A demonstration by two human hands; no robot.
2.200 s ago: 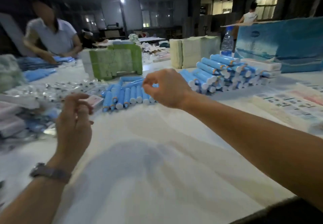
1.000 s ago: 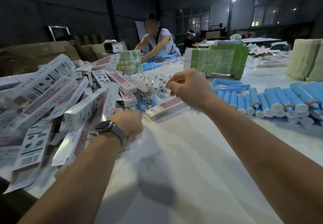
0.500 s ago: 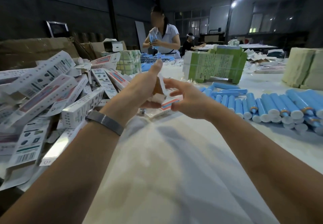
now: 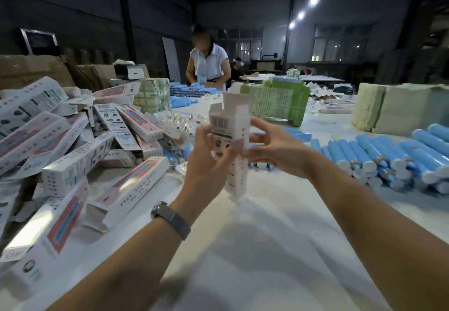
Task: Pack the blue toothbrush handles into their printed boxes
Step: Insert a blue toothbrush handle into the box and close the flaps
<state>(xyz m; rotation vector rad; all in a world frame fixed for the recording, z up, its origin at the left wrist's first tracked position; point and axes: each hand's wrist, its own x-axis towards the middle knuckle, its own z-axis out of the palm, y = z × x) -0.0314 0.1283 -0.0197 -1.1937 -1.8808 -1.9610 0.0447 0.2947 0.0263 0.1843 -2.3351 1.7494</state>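
I hold one printed box [image 4: 230, 136] upright above the white table [image 4: 255, 250], its top flaps open; my left hand [image 4: 206, 165] has its grip curled round the box's lower left side, my right hand [image 4: 274, 150] pinches its right edge; blue toothbrush handles [image 4: 379, 153] lie in rows on the table to my right, well apart; a heap of boxes [image 4: 73, 145] lies to my left.
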